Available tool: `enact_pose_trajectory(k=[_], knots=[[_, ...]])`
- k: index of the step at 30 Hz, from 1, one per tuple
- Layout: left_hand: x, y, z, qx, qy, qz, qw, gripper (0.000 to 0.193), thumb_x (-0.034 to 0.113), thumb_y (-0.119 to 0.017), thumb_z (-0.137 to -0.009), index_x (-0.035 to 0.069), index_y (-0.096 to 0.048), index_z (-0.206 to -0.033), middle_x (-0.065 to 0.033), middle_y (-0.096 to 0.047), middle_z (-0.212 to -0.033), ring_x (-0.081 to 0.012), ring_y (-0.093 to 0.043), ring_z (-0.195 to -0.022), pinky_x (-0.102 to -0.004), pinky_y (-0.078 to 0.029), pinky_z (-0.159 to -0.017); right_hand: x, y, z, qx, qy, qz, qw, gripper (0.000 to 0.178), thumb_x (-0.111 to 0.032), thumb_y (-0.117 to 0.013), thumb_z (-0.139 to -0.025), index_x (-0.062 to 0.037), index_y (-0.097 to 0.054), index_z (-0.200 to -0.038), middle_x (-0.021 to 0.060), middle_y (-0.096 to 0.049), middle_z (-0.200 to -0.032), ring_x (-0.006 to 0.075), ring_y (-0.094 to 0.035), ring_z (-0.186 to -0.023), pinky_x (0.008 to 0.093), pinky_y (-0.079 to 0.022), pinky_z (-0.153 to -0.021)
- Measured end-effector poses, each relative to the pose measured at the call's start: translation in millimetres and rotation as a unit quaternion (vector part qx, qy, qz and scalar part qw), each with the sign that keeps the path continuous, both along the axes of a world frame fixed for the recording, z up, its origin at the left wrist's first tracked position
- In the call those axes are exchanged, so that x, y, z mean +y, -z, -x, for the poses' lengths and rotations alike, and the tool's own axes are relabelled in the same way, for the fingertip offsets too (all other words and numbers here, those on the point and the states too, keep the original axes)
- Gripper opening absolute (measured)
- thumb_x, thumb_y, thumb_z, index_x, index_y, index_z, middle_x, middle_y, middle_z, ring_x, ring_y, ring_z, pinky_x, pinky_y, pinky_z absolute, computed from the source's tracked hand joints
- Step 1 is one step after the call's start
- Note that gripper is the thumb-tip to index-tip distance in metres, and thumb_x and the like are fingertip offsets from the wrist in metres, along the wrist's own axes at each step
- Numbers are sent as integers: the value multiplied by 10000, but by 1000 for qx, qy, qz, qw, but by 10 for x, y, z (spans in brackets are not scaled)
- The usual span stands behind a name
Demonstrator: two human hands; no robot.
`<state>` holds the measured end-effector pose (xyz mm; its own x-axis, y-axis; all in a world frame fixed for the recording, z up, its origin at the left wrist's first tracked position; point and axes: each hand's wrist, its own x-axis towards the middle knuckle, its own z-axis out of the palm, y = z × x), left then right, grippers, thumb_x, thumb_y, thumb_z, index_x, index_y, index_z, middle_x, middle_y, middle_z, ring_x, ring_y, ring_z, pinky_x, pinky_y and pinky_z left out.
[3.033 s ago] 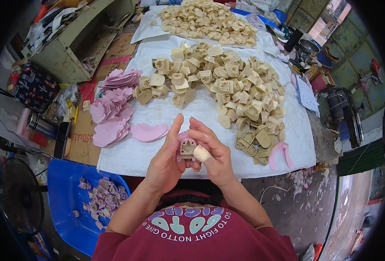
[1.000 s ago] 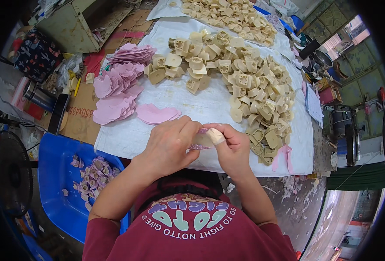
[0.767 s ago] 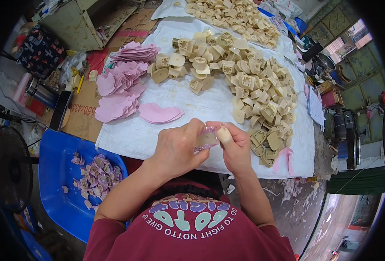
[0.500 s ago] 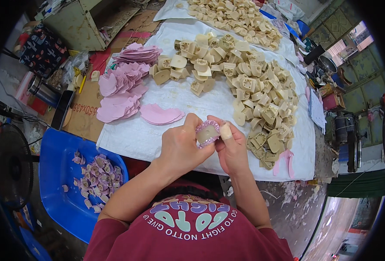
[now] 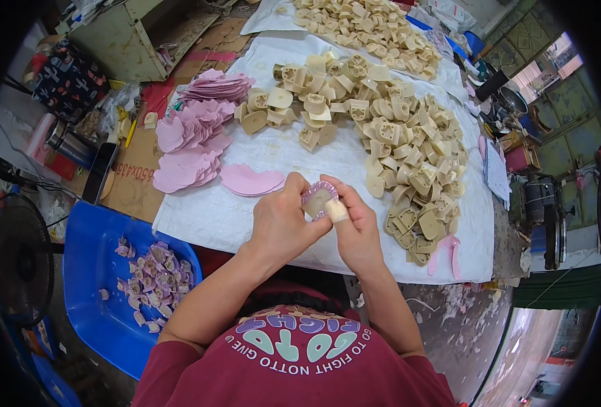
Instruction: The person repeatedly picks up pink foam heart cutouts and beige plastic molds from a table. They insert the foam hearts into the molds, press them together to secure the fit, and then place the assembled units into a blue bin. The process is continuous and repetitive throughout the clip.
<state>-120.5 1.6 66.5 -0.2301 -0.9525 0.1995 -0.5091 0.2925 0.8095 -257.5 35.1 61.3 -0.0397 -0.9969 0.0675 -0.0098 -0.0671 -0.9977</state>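
Over the front of the cloth-covered table, both hands grip one small beige plastic piece [image 5: 316,205] with a shiny pink-purple edging round its rim. My left hand [image 5: 280,218] pinches it from the left. On the other side, my right hand [image 5: 356,227] has its fingers behind the rim and a thumb with a tan wrap at the tip laid across the face. To the left of my hands lie pink cut sheets [image 5: 251,180], with taller stacks [image 5: 190,166] behind. A large heap of bare beige plastic pieces [image 5: 409,142] spreads at the right and back.
A blue basin [image 5: 87,285] at the lower left holds several pink-edged pieces [image 5: 154,281]. Beside it stands a dark fan [image 5: 17,258]. A phone [image 5: 100,171] and a metal tumbler [image 5: 72,147] are at the table's left. A pink strip [image 5: 443,256] hangs near the right front edge.
The edged piece has turned in my hands. My right thumb has shifted leftward from beside the piece onto its face. The view has moved slightly.
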Motion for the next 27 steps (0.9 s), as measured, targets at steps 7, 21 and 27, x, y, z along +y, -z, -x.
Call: enact_pose_trajectory(k=[7,21,27], knots=[[-126,-47,-235,198,162,-116,960,331,26,-701,-817,1,-578,-1123,-42,-597,-862,-84,-564,-792,-258,-476,-745,-7,-60,195,65,-78,18,995,349,-46,-503,-945,-13,-550,-1288,111,-632,-1147,159,-586,-1037,279,-455,-912],[44,-20,-205,361,72,-133,920,201,181,-572,-934,-13,-622,-953,-92,-549,-606,-208,-562,-529,-336,-440,-497,198,120,-163,-33,-42,-45,998,339,-297,-540,-977,-6,-630,-829,38,-617,-685,86,-542,-586,239,-447,-557],[218,125,-516,263,13,76,962,289,156,-509,-924,3,-578,-688,-103,-542,-619,-200,-522,-517,-334,-398,-486,249,215,-484,-157,-116,-94,976,299,-252,-548,-972,3,-619,-834,58,-617,-698,83,-532,-590,231,-451,-567]])
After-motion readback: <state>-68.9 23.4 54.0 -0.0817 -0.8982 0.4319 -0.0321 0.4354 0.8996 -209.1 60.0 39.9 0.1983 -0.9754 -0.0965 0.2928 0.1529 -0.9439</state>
